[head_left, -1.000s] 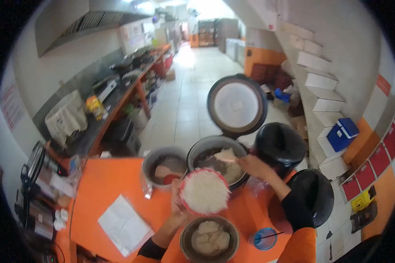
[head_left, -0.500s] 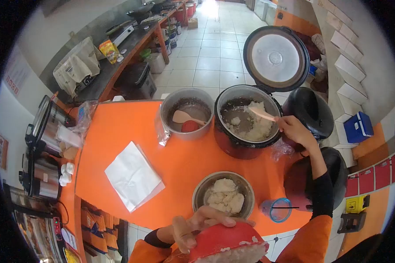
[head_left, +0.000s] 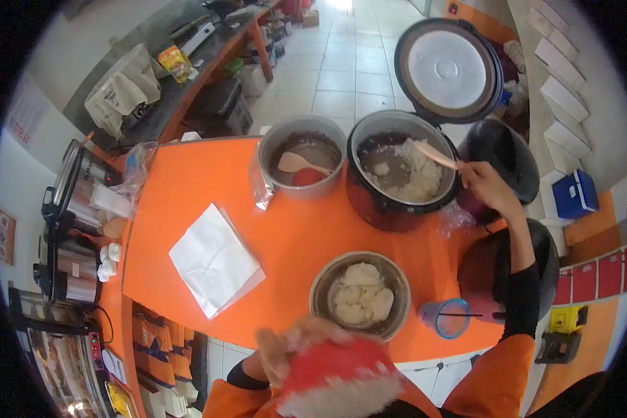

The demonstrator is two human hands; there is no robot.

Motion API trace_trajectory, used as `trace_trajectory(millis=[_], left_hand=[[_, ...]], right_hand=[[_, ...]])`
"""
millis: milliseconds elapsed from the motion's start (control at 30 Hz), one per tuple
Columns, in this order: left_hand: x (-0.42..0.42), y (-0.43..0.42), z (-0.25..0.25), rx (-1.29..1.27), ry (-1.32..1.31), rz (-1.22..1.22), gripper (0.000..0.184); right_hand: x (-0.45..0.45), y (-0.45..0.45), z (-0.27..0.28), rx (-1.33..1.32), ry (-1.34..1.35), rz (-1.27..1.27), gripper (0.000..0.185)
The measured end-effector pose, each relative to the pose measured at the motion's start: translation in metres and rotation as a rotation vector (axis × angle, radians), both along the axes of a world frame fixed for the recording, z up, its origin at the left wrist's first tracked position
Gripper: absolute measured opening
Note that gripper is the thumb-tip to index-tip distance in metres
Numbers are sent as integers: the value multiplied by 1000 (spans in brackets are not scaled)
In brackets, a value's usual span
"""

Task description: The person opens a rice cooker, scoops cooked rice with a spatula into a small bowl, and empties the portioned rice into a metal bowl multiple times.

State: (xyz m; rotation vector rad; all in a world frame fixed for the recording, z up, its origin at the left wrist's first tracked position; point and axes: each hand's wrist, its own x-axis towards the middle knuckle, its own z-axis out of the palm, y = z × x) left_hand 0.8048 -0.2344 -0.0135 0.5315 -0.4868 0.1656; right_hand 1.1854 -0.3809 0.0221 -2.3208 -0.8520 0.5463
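My right hand [head_left: 493, 187] grips a pale rice paddle [head_left: 435, 153], its blade at the cooked rice [head_left: 416, 175] inside the open rice cooker [head_left: 390, 216]. Near my body, my left hand [head_left: 296, 341] is wrapped over a red bowl [head_left: 338, 362], blurred by motion. White rice [head_left: 345, 398] shows along the bowl's lower edge. Just beyond it on the table stands a metal bowl [head_left: 318, 282] holding several clumps of rice. Left of the cooker, an aluminium pot [head_left: 268, 167] contains another paddle [head_left: 294, 163] and a round red thing [head_left: 308, 176].
White paper sheets [head_left: 216, 261] lie on the orange table [head_left: 160, 202]. A blue-rimmed cup [head_left: 446, 319] is near the right edge, beside dark closed cookers [head_left: 501, 272]. The raised cooker lid [head_left: 447, 70] leans back. More cookers [head_left: 76, 272] line the left side.
The red bowl in my left hand has moved slightly left and is now blurred. My right hand keeps the paddle in the cooker. The whole view has shifted a little.
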Motion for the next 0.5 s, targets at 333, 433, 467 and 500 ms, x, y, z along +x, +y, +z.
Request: trace_trajectory(millis=[333, 433, 467, 500], left_hand=[[-4, -11, -5, -510, 344, -38, 86], [-5, -18, 0, -244, 235, -151, 75], [-3, -17, 4, -130, 213, -177, 73], [1, -15, 10, -15, 185, -200, 71]], right_hand=[[-2, -16, -11, 53, -56, -26, 45], [-3, -17, -9, 57, 3, -45, 46], [-3, -17, -11, 60, 4, -40, 46], [-1, -17, -12, 71, 6, -30, 46]])
